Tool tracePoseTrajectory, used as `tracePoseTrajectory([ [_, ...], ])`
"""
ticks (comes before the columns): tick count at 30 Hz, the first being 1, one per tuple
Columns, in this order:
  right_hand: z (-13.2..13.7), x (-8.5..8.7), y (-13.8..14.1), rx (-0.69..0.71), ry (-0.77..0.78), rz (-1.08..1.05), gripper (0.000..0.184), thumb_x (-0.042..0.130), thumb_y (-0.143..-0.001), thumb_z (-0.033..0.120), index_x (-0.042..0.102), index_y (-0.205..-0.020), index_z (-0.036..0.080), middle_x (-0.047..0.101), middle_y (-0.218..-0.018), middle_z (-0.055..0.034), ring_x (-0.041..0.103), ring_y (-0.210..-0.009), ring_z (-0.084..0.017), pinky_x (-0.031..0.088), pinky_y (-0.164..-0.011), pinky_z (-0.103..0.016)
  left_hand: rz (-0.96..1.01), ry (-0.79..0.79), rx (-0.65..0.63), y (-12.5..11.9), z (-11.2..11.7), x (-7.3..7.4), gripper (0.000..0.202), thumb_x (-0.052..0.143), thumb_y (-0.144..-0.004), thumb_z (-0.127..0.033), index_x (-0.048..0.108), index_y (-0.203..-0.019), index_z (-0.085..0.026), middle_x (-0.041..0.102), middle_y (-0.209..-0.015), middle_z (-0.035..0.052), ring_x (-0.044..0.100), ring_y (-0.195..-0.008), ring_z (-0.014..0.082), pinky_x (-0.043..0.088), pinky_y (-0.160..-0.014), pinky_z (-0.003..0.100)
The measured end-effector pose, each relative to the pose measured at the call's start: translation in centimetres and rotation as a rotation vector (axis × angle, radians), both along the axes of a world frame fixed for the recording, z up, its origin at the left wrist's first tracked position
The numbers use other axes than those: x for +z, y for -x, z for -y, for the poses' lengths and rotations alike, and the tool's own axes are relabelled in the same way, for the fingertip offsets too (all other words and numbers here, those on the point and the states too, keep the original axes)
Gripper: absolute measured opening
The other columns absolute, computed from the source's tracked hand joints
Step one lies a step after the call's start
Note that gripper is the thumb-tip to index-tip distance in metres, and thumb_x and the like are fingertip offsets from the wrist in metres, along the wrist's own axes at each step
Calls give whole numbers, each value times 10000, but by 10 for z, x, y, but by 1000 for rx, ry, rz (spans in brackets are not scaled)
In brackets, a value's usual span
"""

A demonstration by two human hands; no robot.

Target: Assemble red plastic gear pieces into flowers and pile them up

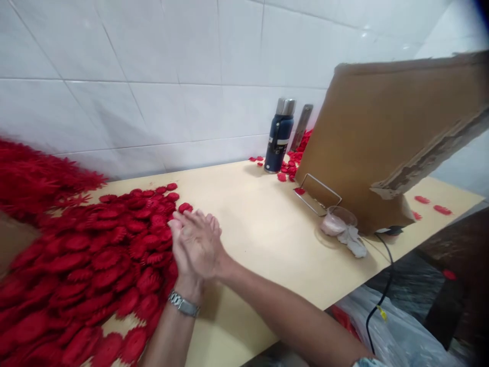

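My left hand [180, 250], with a metal-banded watch at the wrist, is turned palm-up at the right edge of a pile of red scalloped discs [107, 257]. Across it lies my right hand [202, 244], palm down, its fingers over the left palm. The two palms press together, and whatever is between them is hidden. One red disc [185, 207] shows right at the fingertips; I cannot tell whether it is held or lies behind them. The discs look like layered paper or cloth flowers with notched edges.
Spiky red pieces [46, 178] are heaped at the far left. Along the wall stand a blue flask [278, 137] and more red pieces. A large cardboard box [382, 137] leans at the right, near a wire stand [321, 193], a small plastic tub [336, 221] and a black cable [387, 280].
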State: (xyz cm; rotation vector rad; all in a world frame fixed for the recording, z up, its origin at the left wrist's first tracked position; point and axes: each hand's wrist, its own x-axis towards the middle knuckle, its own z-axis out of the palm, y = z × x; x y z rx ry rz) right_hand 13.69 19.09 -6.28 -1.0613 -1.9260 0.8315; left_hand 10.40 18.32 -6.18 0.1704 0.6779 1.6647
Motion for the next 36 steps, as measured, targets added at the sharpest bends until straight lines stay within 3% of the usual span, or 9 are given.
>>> tracePoseTrajectory([
  [3,-21,0,-16,59,90,45,429,181,-938,444,419,-1289,378,442,-1357,39,257,-1317,-256,-9,-1043,-606,-39,-131,28,-18,4,4,440,407,-820,-545,620,-1038,-228,603,-1182,42,454,-1196,186,309,-1031,351],
  [6,-34,-2,-24,-7,-45,127,397,230,-943,408,523,-1203,341,559,-1228,10,321,-1272,-260,-18,-1024,-628,21,-47,64,-25,6,0,278,439,-858,-372,647,-917,-198,669,-1011,40,584,-999,145,430,-902,276],
  [9,-36,1,-29,-16,-16,47,454,240,-937,424,629,-1036,210,651,-967,-73,541,-1050,-245,309,-968,-520,74,85,138,-19,9,-7,246,443,-860,-227,621,-705,-159,663,-707,11,621,-680,95,485,-688,211],
  [11,-34,7,-35,78,109,-75,467,255,-924,457,624,-992,180,643,-810,-68,628,-774,-192,481,-740,-371,82,126,151,-11,12,-9,286,429,-860,-205,590,-634,-138,626,-605,11,592,-557,91,477,-580,207],
  [14,-25,14,-50,189,69,-156,314,383,-898,393,617,-940,188,620,-832,-49,607,-674,-150,480,-580,-280,74,164,165,1,19,-6,288,418,-861,-245,597,-677,-114,630,-626,48,609,-581,133,483,-539,244],
  [20,-5,-2,-66,233,-275,83,103,602,-749,189,619,-849,175,579,-788,-47,527,-798,-187,448,-737,-345,50,117,130,4,32,5,282,398,-871,-251,614,-798,-84,622,-703,61,599,-622,110,473,-550,201],
  [24,-4,-11,-65,301,-123,-10,238,539,-742,52,596,-929,188,562,-795,-18,526,-768,-142,457,-714,-294,29,62,87,1,40,-6,161,490,-778,-89,642,-831,-97,654,-804,56,610,-728,103,475,-692,194],
  [29,0,-13,-69,368,1,-105,329,533,-719,17,582,-983,207,563,-891,-14,533,-819,-129,460,-759,-285,-142,47,-7,6,50,-21,354,525,-624,36,646,-914,-129,670,-881,51,609,-862,126,452,-751,200],
  [36,9,-11,-80,277,61,-96,157,528,-793,158,582,-935,198,563,-889,-18,546,-689,-105,462,-642,-250,-462,107,46,4,61,-19,207,609,-640,-86,632,-841,-130,677,-756,36,633,-702,146,504,-668,270],
])
